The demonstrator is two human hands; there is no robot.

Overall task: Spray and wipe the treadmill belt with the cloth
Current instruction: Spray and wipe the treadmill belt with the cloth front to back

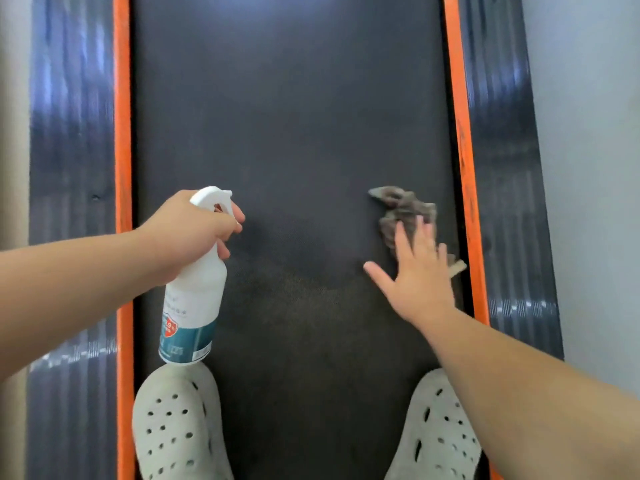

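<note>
The dark treadmill belt (291,126) fills the middle of the view, with a damp-looking darker patch between my hands. My left hand (197,230) grips a white spray bottle (194,299) with a teal label, a finger on the trigger and the nozzle pointing right over the belt. A crumpled grey cloth (401,209) lies on the belt near the right edge. My right hand (415,271) is flat with fingers spread, its fingertips on the near part of the cloth.
Orange strips (123,133) run along both sides of the belt, with dark ribbed side rails (72,150) outside them. My two feet in pale perforated clogs (176,424) stand on the near end of the belt. A pale floor (588,168) lies to the right.
</note>
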